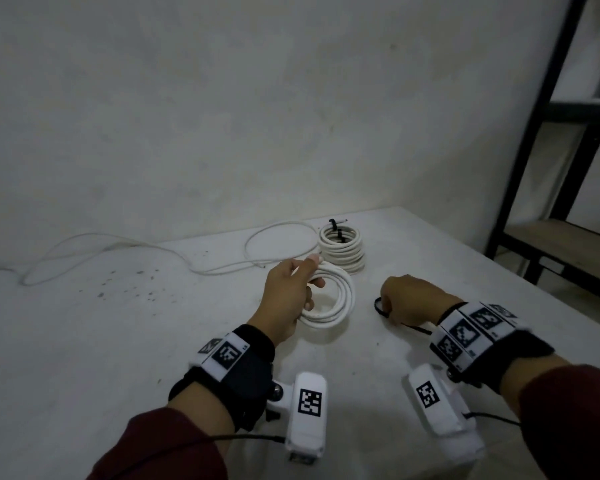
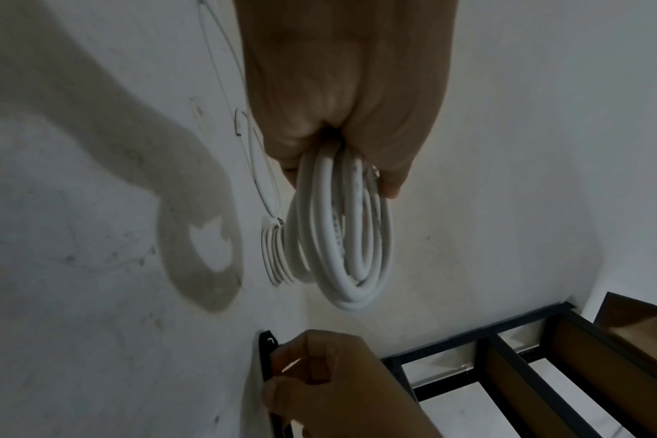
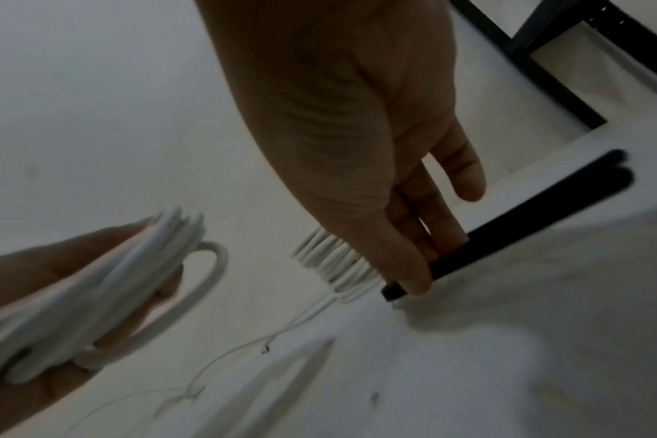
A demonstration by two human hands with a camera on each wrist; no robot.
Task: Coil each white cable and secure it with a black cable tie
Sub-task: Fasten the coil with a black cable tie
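Head view: at a pale, speckled table (image 1: pixel 118 341), the left hand (image 1: pixel 288 296) grips a freshly wound coil of white cable (image 1: pixel 329 303), fingers curled through its loops, thumb on top, holding it near the middle of the surface. The right hand (image 1: pixel 409 299), just beside it toward the right edge, pinches a black cable tie (image 1: pixel 381 308) lying against the tabletop. Toward the far edge stand finished coils (image 1: pixel 343 249), stacked and bound with black ties, and a loose white cable (image 1: pixel 125 247) trails off to the far left.

Left wrist view: the held coil (image 2: pixel 341 237) shows as several smooth, round, thick loops hanging from the closed fingers (image 2: pixel 289 145), its shadow falling on the table.

Right wrist view, blurred: the tie (image 3: pixel 514 225) reads as a flat, matte strip, with a second strip (image 3: pixel 566 177) alongside it at its far end, a detail the head camera does not resolve. The thumb (image 3: pixel 409 272) and fingertips clamp its near end. A black metal shelf frame (image 1: pixel 548 133) with wooden boards stands beyond the table's right edge.
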